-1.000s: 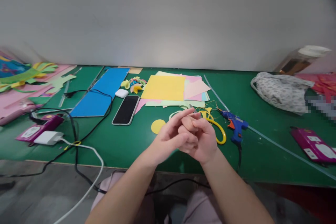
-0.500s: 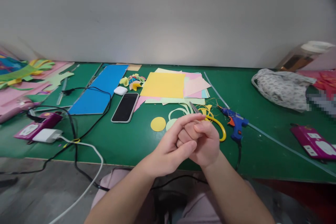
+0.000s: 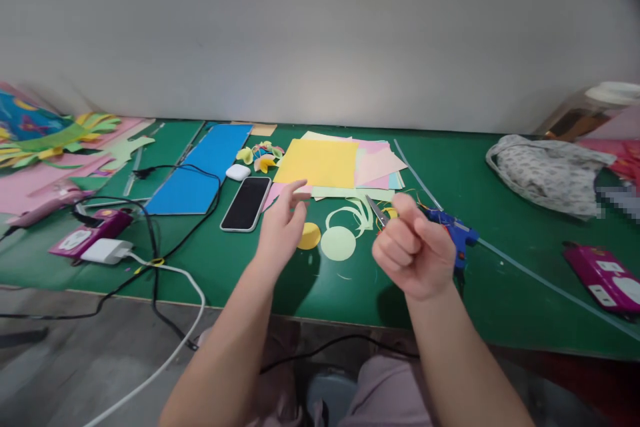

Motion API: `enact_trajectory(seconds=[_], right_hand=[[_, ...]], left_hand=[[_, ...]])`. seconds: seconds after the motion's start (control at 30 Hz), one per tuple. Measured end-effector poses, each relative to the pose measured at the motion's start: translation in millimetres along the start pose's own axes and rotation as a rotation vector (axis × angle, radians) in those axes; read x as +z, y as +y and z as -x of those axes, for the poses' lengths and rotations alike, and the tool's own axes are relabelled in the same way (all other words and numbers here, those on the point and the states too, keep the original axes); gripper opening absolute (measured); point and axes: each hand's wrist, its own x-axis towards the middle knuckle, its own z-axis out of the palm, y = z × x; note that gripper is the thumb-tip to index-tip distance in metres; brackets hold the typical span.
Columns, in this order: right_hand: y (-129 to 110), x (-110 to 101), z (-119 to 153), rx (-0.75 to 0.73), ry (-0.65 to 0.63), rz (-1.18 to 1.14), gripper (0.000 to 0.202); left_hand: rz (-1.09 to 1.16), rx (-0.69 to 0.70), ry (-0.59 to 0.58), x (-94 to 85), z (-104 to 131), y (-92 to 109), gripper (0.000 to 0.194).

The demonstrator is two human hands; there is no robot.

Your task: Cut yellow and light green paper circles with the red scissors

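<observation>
My left hand (image 3: 284, 227) hovers between the phone (image 3: 246, 204) and a yellow paper circle (image 3: 310, 236), its fingers stretched out and apart, holding nothing. To the right, my right hand (image 3: 416, 252) is raised above the table, fingers curled into a loose fist, and I see nothing in it. It partly hides the scissors (image 3: 377, 211) and a blue glue gun (image 3: 463, 235). Between the hands lies a pale green paper circle (image 3: 338, 243), with curled green paper offcuts (image 3: 361, 211) just behind it.
Behind the hands is a stack of coloured paper topped by a yellow sheet (image 3: 317, 163). A blue board (image 3: 200, 170), small paper flowers (image 3: 261, 156), and a white earphone case (image 3: 238, 173) stand left. Cables run around a purple power strip (image 3: 93, 233). A grey patterned pouch (image 3: 547, 173) lies right.
My hands were clasped together over the scissors and are now apart. The left has moved left and opened; the right has moved right, still curled. The green circle is now uncovered.
</observation>
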Motion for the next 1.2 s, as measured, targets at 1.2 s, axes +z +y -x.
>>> enact_trajectory(seconds=[1.2], right_hand=[[56,-32,-12,0.322,0.275,0.872,0.015]], left_hand=[[-0.045,0.006,-0.280,-6.2,-21,-31,0.013]])
